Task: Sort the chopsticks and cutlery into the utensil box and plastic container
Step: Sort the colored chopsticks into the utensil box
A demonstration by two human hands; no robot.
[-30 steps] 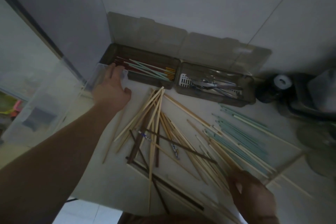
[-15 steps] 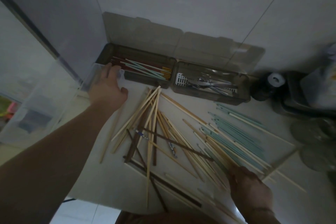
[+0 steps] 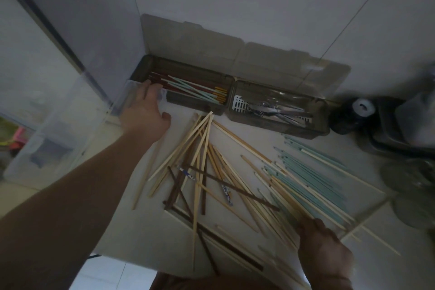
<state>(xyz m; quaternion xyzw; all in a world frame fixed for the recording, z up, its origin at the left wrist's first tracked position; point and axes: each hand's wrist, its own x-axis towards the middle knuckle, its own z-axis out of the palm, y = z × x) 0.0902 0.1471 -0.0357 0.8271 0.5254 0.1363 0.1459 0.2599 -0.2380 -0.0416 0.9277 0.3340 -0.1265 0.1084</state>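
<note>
1. Utensil box [image 3: 195, 103] at the tabletop's far edge holds some chopsticks and cutlery [image 3: 277, 110].
2. Most chopsticks [image 3: 211, 172] lie scattered mid-tabletop.
3. Left hand [image 3: 143, 110] spread on the plastic container [image 3: 122, 101]; right hand [image 3: 324, 249] grips teal chopsticks [image 3: 313, 172].

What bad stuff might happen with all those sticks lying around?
The wooden chopsticks lie crisscrossed, so pulling some with the right hand may drag others off the counter's near edge. The left hand rests on the clear plastic container, which could slide. Teal chopsticks might get mixed with wooden ones.
</note>
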